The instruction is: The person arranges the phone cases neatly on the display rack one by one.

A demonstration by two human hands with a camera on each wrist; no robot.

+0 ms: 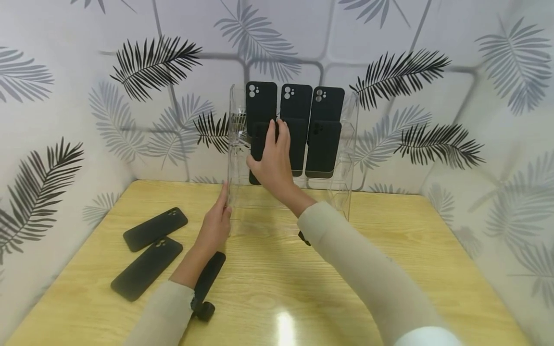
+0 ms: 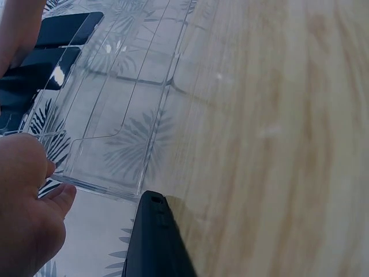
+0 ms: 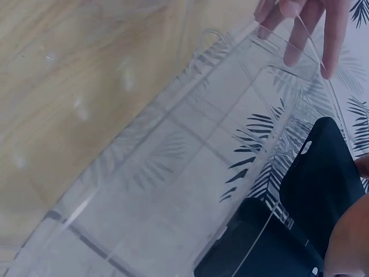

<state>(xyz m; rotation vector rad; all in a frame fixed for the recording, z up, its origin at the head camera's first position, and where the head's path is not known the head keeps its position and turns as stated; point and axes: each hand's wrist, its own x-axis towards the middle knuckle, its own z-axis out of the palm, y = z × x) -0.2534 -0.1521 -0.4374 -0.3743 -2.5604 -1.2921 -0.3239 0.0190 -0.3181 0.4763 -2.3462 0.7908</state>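
A clear acrylic rack point(image 1: 234, 158) stands at the back of the table. My left hand point(image 1: 215, 223) grips its left side panel near the bottom. My right hand point(image 1: 273, 161) holds a black phone case point(image 3: 323, 179) at the left of the rack's front row and covers much of it. Beside that, two black cases, a middle one point(image 1: 297, 144) and a right one point(image 1: 323, 149), lean upright. Behind them stand a left case point(image 1: 261, 103), a centre case point(image 1: 296, 102) and a right case point(image 1: 330, 103), camera cutouts at the top.
Two loose black cases, an upper one point(image 1: 156, 229) and a lower one point(image 1: 147, 269), lie touching on the table's left. A dark flat item point(image 1: 211, 274) is partly hidden by my left wrist. Leaf-patterned walls point(image 1: 389, 29) surround the wooden table point(image 1: 268, 288).
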